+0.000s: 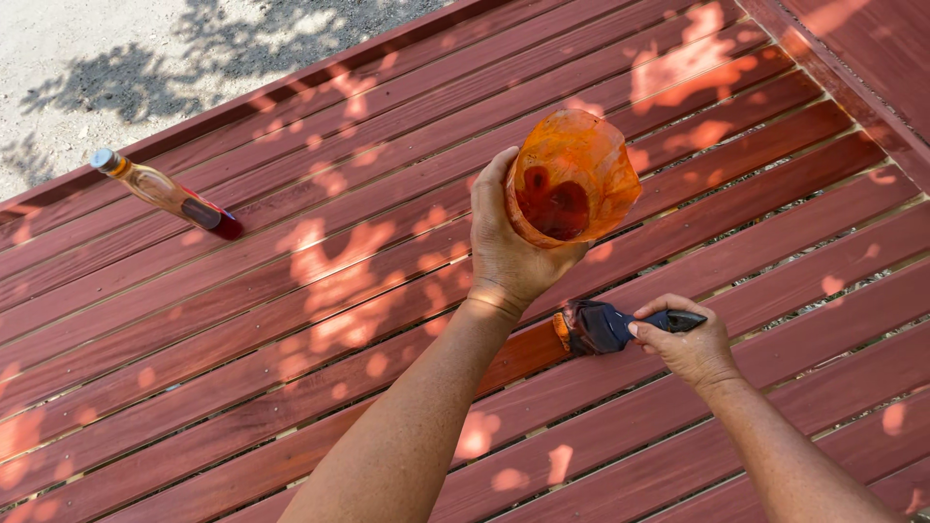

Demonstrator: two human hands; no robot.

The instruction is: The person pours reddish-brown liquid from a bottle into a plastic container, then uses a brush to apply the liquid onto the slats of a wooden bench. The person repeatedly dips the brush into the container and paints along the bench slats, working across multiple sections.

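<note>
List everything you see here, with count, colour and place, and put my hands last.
Cup: one, translucent orange with dark red liquid inside, held up at centre top.
Brush: one, dark handle with orange-stained bristles, on a slat at centre right.
Bottle: one, clear with amber liquid, pale cap and dark red base, lying on the slats at left.
Deck: red-brown wooden slats with sun patches, fills most of the view.
Ground: pale grey, shadowed, top left.
Left hand: one, grip around the cup.
Right hand: one, grip on the brush handle.
</note>
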